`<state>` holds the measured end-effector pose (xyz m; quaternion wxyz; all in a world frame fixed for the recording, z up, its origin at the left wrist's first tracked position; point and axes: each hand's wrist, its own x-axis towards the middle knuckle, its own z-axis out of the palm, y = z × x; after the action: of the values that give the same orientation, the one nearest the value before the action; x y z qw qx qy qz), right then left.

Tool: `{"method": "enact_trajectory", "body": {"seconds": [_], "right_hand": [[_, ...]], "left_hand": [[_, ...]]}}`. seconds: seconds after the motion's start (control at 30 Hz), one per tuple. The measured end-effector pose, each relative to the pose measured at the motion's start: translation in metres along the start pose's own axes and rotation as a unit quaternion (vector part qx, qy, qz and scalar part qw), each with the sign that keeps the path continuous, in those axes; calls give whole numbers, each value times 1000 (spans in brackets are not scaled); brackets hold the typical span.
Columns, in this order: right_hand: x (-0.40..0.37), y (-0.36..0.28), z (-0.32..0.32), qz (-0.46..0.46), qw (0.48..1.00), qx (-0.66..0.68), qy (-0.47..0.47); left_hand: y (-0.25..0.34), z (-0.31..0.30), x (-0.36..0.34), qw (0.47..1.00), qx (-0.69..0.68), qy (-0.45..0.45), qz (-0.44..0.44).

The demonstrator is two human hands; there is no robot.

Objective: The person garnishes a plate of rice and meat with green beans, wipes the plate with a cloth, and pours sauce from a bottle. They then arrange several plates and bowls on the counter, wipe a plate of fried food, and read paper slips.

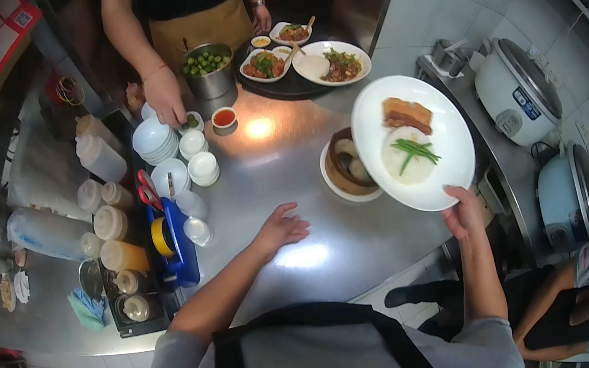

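My right hand [462,213] grips the lower rim of a white oval plate [450,132], held tilted above the steel counter. On the plate are slices of meat [407,117], a mound of rice [401,167] and green vegetable stalks [417,151]. My left hand [283,230] hovers over or rests on the counter with fingers apart and nothing in it. Partly behind the plate, a round bamboo steamer [343,176] with dumplings or buns stands on a white dish [329,175].
Across the counter [253,167], a co-worker's hand [166,100] reaches to a small bowl [192,121]. Near it are a pot [213,85] of green fruit, a black tray [310,90] with filled dishes, and stacked bowls [152,137]. Bottles [101,157] and a blue caddy [183,248] line the left.
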<state>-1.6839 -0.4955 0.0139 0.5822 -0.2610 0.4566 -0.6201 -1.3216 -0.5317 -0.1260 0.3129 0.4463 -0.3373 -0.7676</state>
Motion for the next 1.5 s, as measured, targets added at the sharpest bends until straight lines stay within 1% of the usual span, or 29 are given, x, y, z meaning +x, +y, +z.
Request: {"method": "enact_trajectory", "body": {"seconds": [0.07, 0.13, 0.17, 0.27, 0.37, 0.43, 0.57, 0.6, 0.67, 0.8, 0.83, 0.87, 0.9, 0.93, 0.97, 1.0, 1.07, 1.1, 1.13, 1.17, 1.2, 1.23, 1.27, 1.37, 1.4, 1.5], "right_hand": [[11, 1, -24, -23, 999, 15, 31], [23, -1, -51, -33, 998, 26, 51], [28, -4, -62, -33, 997, 23, 63], [42, -11, -79, -32, 995, 13, 98], [67, -14, -90, -38, 992, 4, 120], [95, -3, -99, -47, 991, 1, 123], [150, 24, -111, -13, 993, -27, 113], [166, 37, -117, -8, 993, -29, 111], [186, 53, -118, 4, 995, -24, 99], [204, 93, -99, 36, 997, 9, 74], [205, 101, -89, 46, 996, 17, 68], [204, 108, -81, 48, 995, 22, 88], [206, 113, -77, 52, 995, 19, 82], [207, 119, -75, 56, 995, 16, 77], [207, 127, -73, 61, 995, 15, 72], [206, 134, -70, 53, 996, 10, 77], [204, 142, -64, 32, 996, -1, 86], [202, 143, -61, 23, 996, -4, 92], [200, 144, -58, 14, 995, -8, 95], [200, 143, -54, 2, 995, -11, 96], [200, 143, -52, 8, 995, -16, 96], [202, 142, -50, 12, 995, -20, 94], [202, 141, -52, 16, 995, -25, 98], [203, 144, -56, 13, 995, -35, 90], [203, 142, -54, 11, 995, -39, 89], [200, 140, -46, 21, 996, -50, 78]], "left_hand": [[5, 12, 60, 1000, 2, -4, -27], [14, 26, 104, 999, 1, 15, -28], [15, 33, 120, 999, -1, 23, -31], [15, 47, 148, 999, 16, 36, -4], [16, 50, 156, 997, 43, 68, -14], [17, 48, 158, 995, 69, 74, -12], [12, 36, 158, 991, 104, 86, 10], [15, 30, 154, 994, 80, 76, 1], [20, 14, 138, 994, 74, 80, -7], [33, -30, 110, 994, 65, 88, -10], [39, -42, 105, 994, 76, 75, -29], [47, -56, 103, 993, 86, 63, -48], [49, -89, 112, 963, 270, 9, 6], [65, -97, 118, 888, 454, 27, 60], [82, -106, 124, 774, 621, 66, 106], [120, -85, 120, 607, 762, 171, 147], [177, -48, 144, 644, 736, 184, 98], [193, -31, 164, 614, 763, 167, 115], [209, -7, 180, 625, 762, 131, 105], [203, -8, 221, 607, 760, 120, 201], [222, 28, 224, 618, 774, 98, 103], [225, 45, 239, 621, 771, 100, 95], [222, 51, 262, 626, 766, 105, 102], [226, 61, 305, 666, 733, 135, 11], [229, 61, 306, 638, 759, 130, -1], [233, 57, 301, 652, 745, 133, 39]]}}
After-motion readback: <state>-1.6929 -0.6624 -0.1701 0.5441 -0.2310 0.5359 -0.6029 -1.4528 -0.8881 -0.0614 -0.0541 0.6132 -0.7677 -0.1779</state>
